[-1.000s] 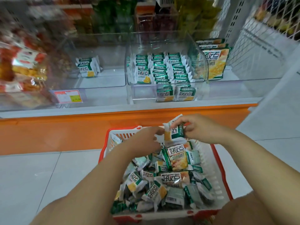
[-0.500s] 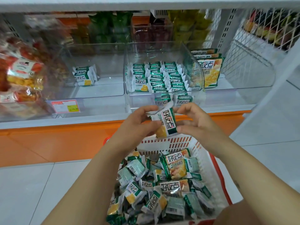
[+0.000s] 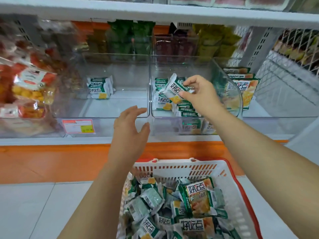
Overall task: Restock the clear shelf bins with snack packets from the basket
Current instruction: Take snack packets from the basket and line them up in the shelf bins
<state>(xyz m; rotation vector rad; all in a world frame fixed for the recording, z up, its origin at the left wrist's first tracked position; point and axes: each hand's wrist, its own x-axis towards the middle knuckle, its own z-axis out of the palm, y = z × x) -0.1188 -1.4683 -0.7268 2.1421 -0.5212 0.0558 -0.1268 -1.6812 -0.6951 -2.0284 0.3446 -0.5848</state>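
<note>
Fingers point(image 3: 189, 83) pinching packet point(image 3: 172, 89), clear bin point(image 3: 224, 78) around, rows point(image 3: 187, 109) seemingly touching

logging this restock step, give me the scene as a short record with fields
right hand: pinches one snack packet over the middle bin
left hand: open, holds nothing, in front of the bins
middle bin: packet rows inside
left bin: small stack at the back
basket: below the shelf, many loose packets in it
</note>
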